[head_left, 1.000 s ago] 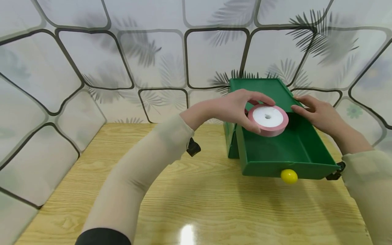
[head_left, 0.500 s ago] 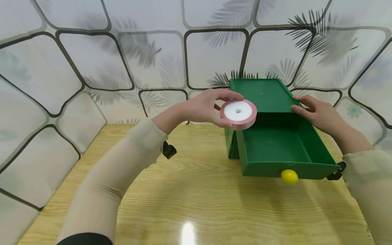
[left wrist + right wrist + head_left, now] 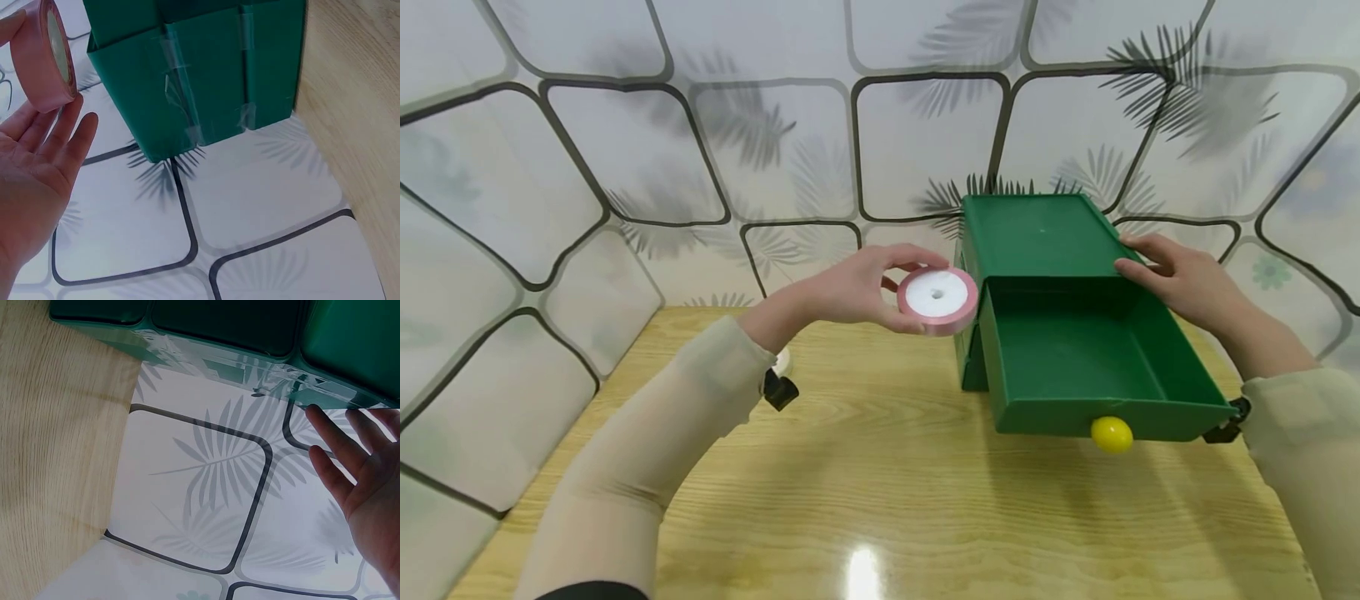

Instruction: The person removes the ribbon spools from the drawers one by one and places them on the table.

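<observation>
My left hand (image 3: 859, 286) pinches a roll of pink ribbon (image 3: 937, 302) on a white spool, thumb below and fingers above its rim. The roll is held just left of the green drawer cabinet (image 3: 1045, 237), its flat face tilted up. In the left wrist view the ribbon roll (image 3: 42, 59) stands on edge between the fingers, beside the cabinet's taped back panels. A drawer (image 3: 1075, 358) with a yellow knob (image 3: 1111, 434) is pulled out at the front. My right hand (image 3: 1187, 275) rests on the cabinet's upper right edge with thumb and fingers extended.
The cabinet stands on a wood-grain table (image 3: 850, 483) close to the patterned backdrop (image 3: 775, 150). Behind the left wrist camera a small white round object (image 3: 783, 362) is partly hidden. Below the open drawer, the table lies in shadow.
My left hand has carried the pink ribbon roll leftward from over the open drawer to beside the cabinet, and slightly lower. A white object now shows behind the left wrist. The right hand stays put.
</observation>
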Demonstrator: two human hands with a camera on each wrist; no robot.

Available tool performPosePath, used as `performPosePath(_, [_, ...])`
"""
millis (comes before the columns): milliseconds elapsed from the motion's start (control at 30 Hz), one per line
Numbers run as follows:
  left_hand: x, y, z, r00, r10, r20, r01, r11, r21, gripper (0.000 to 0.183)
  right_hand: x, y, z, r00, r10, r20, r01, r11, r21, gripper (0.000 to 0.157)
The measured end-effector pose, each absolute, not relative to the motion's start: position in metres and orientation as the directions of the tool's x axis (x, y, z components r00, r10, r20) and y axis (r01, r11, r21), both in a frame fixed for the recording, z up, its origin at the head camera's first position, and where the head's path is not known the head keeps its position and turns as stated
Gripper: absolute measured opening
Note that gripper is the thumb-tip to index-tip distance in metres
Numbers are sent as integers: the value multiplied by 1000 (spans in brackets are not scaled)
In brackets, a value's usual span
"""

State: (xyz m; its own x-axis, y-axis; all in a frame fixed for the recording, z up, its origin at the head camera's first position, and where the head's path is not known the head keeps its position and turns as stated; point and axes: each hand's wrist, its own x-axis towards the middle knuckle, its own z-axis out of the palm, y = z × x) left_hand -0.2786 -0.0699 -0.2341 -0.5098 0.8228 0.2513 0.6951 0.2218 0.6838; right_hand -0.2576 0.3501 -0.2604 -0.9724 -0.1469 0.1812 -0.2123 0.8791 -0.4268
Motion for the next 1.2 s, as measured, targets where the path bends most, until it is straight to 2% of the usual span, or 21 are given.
performPosePath(833, [-285,-127,-284,-697,689,198,592,398,701,71,-258,351,-262,-973,-145,180,-211,876,-434,65])
performPosePath(1200, [-293,-153,-315,-785,596,167,491,436,754,74,-256,349,-261,-971,-145,188,-216,872,-439,65])
